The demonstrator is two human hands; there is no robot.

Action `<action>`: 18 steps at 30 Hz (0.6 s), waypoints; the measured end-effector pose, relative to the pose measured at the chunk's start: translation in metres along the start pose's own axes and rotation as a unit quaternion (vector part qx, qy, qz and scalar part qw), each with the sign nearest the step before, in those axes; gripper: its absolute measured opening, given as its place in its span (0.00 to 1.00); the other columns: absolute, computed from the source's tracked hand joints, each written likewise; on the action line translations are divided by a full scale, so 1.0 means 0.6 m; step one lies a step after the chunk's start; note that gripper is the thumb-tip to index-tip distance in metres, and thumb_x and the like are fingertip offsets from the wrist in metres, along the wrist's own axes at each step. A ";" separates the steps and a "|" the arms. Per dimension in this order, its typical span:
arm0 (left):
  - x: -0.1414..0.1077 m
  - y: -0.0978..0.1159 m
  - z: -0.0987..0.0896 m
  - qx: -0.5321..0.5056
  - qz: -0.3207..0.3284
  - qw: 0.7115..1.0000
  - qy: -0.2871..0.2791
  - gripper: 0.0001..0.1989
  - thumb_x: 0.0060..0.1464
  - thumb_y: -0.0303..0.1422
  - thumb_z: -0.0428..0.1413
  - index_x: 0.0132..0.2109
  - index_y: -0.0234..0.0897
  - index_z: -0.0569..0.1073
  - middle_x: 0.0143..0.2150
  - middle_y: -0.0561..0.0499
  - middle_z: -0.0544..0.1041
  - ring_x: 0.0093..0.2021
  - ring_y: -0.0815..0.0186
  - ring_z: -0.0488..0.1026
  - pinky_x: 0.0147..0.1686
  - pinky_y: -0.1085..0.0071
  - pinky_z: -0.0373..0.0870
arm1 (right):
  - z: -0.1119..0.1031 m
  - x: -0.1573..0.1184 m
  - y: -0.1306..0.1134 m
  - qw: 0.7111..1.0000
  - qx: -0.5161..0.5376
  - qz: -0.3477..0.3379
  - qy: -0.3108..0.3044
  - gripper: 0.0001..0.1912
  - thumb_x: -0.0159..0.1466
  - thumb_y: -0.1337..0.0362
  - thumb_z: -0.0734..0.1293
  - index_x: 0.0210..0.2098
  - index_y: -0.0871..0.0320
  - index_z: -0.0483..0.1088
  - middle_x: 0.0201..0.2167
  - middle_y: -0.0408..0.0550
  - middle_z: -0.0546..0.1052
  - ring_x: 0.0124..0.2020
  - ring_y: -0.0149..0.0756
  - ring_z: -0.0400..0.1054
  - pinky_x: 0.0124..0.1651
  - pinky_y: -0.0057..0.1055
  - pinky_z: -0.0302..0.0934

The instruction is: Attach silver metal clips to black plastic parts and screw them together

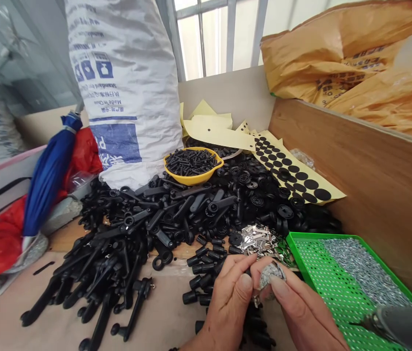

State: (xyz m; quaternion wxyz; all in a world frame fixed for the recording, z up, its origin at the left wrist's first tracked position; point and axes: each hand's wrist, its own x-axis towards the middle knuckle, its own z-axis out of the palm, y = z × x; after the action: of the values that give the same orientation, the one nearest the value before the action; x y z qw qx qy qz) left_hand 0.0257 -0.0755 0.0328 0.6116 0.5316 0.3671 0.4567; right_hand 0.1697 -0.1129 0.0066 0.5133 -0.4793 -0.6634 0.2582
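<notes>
My left hand (229,300) and my right hand (303,304) meet at the lower middle right, fingertips close together. The left thumb and fingers are pinched; whatever lies between them is hidden. Under my right thumb shows a crumpled grey-white speckled piece (272,274), whose kind I cannot make out. A small shiny bit hangs below it, too blurred to name. Just beyond the fingers lies a pile of small silver metal clips (259,240). Short black cylindrical parts (202,268) lie beside and beneath my left hand.
Black crank-shaped handles (103,287) and round black caps (257,200) are heaped across the table. A yellow bowl (191,179) holds black screw-like pieces. At right are a green tray (323,278) of small metal parts and a power screwdriver (399,321); a wooden board (355,180) stands behind.
</notes>
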 end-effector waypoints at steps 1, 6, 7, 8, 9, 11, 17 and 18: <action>0.000 0.002 -0.001 0.001 -0.001 1.000 -0.003 0.20 0.58 0.45 0.52 0.50 0.38 0.76 0.51 0.44 0.73 0.53 0.55 0.67 0.55 0.63 0.60 | -0.002 0.004 -0.003 1.000 0.005 0.018 0.004 0.21 0.68 0.63 0.58 0.60 0.44 0.59 0.53 0.45 0.72 0.50 0.44 0.70 0.39 0.34 0.72; -0.001 0.002 -0.008 -0.195 -0.137 0.971 0.010 0.17 0.48 0.38 0.64 0.44 0.36 0.79 0.42 0.45 0.77 0.40 0.63 0.73 0.42 0.71 0.69 | -0.013 0.047 -0.021 0.999 0.003 0.024 -0.031 0.12 0.69 0.62 0.54 0.45 0.51 0.68 0.30 0.43 0.74 0.30 0.35 0.71 0.27 0.26 0.66; -0.001 0.002 -0.009 -0.247 -0.165 0.955 0.018 0.17 0.46 0.36 0.65 0.43 0.35 0.79 0.40 0.45 0.77 0.37 0.65 0.73 0.39 0.72 0.70 | -0.016 0.055 -0.021 0.999 -0.011 -0.003 -0.039 0.12 0.69 0.63 0.54 0.44 0.52 0.67 0.29 0.43 0.73 0.29 0.33 0.69 0.28 0.26 0.65; -0.001 0.004 -0.010 -0.290 -0.180 0.940 0.027 0.16 0.45 0.34 0.66 0.43 0.34 0.78 0.39 0.45 0.77 0.36 0.67 0.73 0.38 0.73 0.70 | -0.018 0.062 -0.019 0.998 -0.034 -0.030 -0.035 0.11 0.69 0.64 0.54 0.43 0.53 0.67 0.29 0.43 0.72 0.28 0.32 0.69 0.28 0.25 0.64; -0.001 0.006 -0.011 -0.320 -0.184 0.929 0.036 0.16 0.45 0.33 0.66 0.42 0.33 0.77 0.39 0.45 0.77 0.36 0.67 0.73 0.38 0.73 0.71 | -0.020 0.066 -0.016 0.996 -0.064 -0.057 -0.027 0.11 0.69 0.65 0.54 0.42 0.53 0.66 0.30 0.44 0.72 0.29 0.32 0.68 0.29 0.26 0.64; 0.000 0.011 -0.010 -0.350 -0.182 0.918 0.049 0.15 0.45 0.30 0.66 0.41 0.32 0.76 0.39 0.44 0.77 0.37 0.67 0.74 0.37 0.73 0.72 | -0.022 0.069 -0.007 0.985 -0.136 -0.108 0.004 0.09 0.68 0.66 0.55 0.40 0.55 0.65 0.32 0.46 0.71 0.31 0.33 0.68 0.32 0.27 0.63; 0.001 0.006 0.001 -0.380 -0.170 0.906 0.074 0.15 0.42 0.30 0.68 0.38 0.33 0.74 0.35 0.47 0.75 0.35 0.68 0.73 0.34 0.74 0.74 | -0.019 0.069 0.000 0.916 -0.311 -0.252 0.029 0.07 0.66 0.72 0.55 0.35 0.59 0.63 0.34 0.53 0.69 0.36 0.40 0.65 0.38 0.36 0.61; 0.001 0.003 0.003 -0.382 -0.160 0.907 0.081 0.16 0.41 0.30 0.68 0.39 0.33 0.74 0.35 0.48 0.75 0.35 0.68 0.73 0.34 0.74 0.74 | -0.018 0.070 -0.002 0.908 -0.323 -0.264 0.031 0.07 0.65 0.73 0.56 0.34 0.59 0.62 0.35 0.54 0.68 0.36 0.41 0.64 0.38 0.38 0.60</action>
State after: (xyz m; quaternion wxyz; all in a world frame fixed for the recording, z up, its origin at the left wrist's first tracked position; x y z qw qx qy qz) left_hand 0.0275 -0.0754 0.0348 0.8008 0.1527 0.2934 0.4992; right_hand 0.1789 -0.0772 0.0296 0.4000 -0.4337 -0.7968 -0.1304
